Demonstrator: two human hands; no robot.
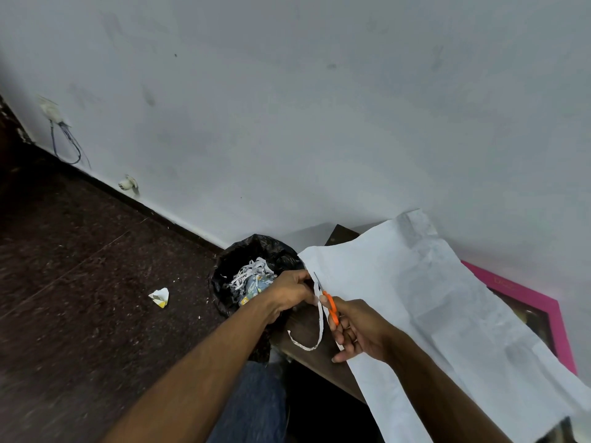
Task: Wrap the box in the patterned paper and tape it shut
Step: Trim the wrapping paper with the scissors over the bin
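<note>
Hands at paper (431, 314) edge, right (361, 330) gripping scissors (329, 306), left (292, 290) pinching strip (319, 327)

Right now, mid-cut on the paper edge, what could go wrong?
1. The left hand pinches the paper sheet right beside the scissors blades; a slip could nick its fingers.
2. The cut strip dangles over the table edge, short of the trash bin; it may land on the floor like the scrap already there.
3. The sheet overhangs unsupported, so the cut may wander or tear.
</note>
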